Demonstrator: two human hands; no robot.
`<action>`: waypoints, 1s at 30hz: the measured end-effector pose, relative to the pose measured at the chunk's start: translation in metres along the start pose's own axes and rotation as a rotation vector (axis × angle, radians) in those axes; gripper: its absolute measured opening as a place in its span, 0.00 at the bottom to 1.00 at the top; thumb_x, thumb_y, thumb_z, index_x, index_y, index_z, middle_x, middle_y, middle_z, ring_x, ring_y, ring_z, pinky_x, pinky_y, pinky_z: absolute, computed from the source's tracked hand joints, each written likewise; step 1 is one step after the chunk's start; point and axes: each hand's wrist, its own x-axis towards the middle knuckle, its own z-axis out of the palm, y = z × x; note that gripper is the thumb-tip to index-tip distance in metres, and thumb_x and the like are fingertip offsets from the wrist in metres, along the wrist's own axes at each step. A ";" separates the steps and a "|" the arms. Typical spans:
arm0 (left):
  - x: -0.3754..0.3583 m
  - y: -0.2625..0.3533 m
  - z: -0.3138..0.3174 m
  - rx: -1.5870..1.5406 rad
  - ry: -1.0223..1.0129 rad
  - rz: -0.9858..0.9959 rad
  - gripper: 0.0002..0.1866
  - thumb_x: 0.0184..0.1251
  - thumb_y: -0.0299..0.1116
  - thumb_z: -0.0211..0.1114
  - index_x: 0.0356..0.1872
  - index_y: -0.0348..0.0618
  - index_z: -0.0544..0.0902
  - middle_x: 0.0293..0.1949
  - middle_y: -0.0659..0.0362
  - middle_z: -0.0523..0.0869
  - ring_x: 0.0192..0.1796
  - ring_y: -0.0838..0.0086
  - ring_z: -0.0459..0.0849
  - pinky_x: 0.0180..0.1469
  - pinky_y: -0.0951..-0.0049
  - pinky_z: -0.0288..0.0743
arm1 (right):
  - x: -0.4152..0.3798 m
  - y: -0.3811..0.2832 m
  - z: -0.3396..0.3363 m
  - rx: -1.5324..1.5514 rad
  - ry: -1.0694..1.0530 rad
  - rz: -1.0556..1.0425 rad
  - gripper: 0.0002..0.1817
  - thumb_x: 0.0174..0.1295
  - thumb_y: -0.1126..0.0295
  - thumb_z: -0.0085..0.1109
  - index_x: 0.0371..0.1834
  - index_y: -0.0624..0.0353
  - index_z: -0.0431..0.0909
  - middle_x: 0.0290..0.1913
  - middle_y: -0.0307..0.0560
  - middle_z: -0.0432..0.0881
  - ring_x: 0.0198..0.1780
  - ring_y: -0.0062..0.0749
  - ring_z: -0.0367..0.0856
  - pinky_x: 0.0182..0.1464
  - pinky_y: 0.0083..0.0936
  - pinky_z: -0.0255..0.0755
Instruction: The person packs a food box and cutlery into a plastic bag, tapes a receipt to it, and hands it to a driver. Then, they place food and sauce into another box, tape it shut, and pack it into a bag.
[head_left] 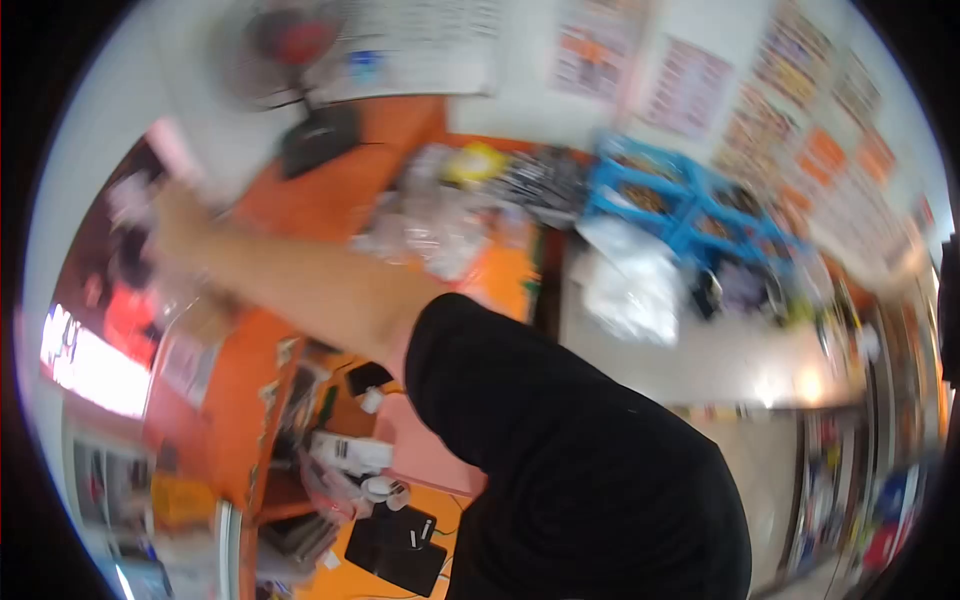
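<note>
My right arm, in a short black sleeve, stretches across the view to the far left. At its end my right hand point(178, 222) is smeared by motion, and I cannot tell what its fingers do. A blurred pale thing point(130, 200) shows right at the fingers, in front of a dark opening in the wall. Below the hand, a clear plastic bag with something brownish point(205, 318) lies on the orange counter point(245, 400). My left hand is out of view.
A black fan point(320, 135) stands on the orange ledge. Plastic bags point(430, 230) fill the corner. Blue baskets point(645, 190) and a white plastic bag point(630, 285) sit on the pale table point(720, 365). A black tablet-like slab point(395, 550) lies on the lower orange desk.
</note>
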 end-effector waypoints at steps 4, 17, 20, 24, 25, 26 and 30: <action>0.023 0.073 0.000 0.046 -0.057 0.090 0.13 0.78 0.38 0.56 0.47 0.44 0.86 0.42 0.52 0.90 0.42 0.60 0.89 0.47 0.58 0.80 | -0.115 0.044 -0.212 0.375 -0.132 -0.442 0.14 0.62 0.66 0.66 0.50 0.51 0.82 0.43 0.52 0.82 0.45 0.51 0.84 0.45 0.46 0.78; -0.009 0.187 0.166 0.284 -0.210 0.052 0.13 0.79 0.38 0.57 0.48 0.43 0.85 0.41 0.52 0.90 0.40 0.62 0.88 0.45 0.60 0.80 | -0.577 0.221 -0.963 -1.035 0.567 1.129 0.21 0.72 0.73 0.54 0.68 0.53 0.73 0.46 0.57 0.85 0.49 0.53 0.85 0.51 0.44 0.78; -0.032 0.171 0.222 0.371 -0.222 0.009 0.13 0.79 0.38 0.57 0.48 0.43 0.85 0.40 0.52 0.90 0.40 0.62 0.88 0.45 0.61 0.80 | -0.586 0.295 -1.041 -0.966 0.342 1.048 0.27 0.74 0.71 0.54 0.76 0.47 0.68 0.49 0.56 0.84 0.50 0.53 0.86 0.54 0.46 0.78; -0.058 0.126 0.276 0.558 -0.276 0.067 0.13 0.79 0.38 0.57 0.49 0.42 0.85 0.40 0.53 0.90 0.39 0.63 0.88 0.44 0.61 0.80 | -0.573 0.357 -1.075 -1.036 0.031 1.015 0.30 0.74 0.66 0.56 0.79 0.44 0.66 0.50 0.53 0.84 0.50 0.53 0.85 0.55 0.47 0.78; -0.058 0.115 0.287 0.616 -0.301 0.112 0.13 0.79 0.38 0.57 0.49 0.42 0.85 0.40 0.53 0.90 0.39 0.63 0.88 0.44 0.61 0.80 | -0.569 0.366 -1.076 -1.090 -0.084 0.956 0.31 0.73 0.65 0.57 0.80 0.43 0.65 0.50 0.52 0.84 0.50 0.52 0.85 0.55 0.47 0.78; -0.060 0.111 0.298 0.651 -0.303 0.138 0.13 0.79 0.38 0.57 0.49 0.42 0.85 0.40 0.53 0.90 0.39 0.63 0.88 0.44 0.62 0.80 | -0.567 0.373 -1.073 -1.071 -0.093 0.967 0.31 0.73 0.65 0.57 0.80 0.43 0.65 0.50 0.52 0.84 0.50 0.52 0.85 0.55 0.47 0.78; -0.104 0.214 0.352 0.310 -0.183 0.028 0.13 0.79 0.39 0.60 0.51 0.40 0.83 0.39 0.56 0.89 0.38 0.70 0.86 0.41 0.68 0.79 | -0.571 0.387 -1.060 -1.179 -0.101 0.789 0.34 0.71 0.64 0.58 0.82 0.42 0.65 0.46 0.46 0.84 0.47 0.46 0.85 0.52 0.42 0.76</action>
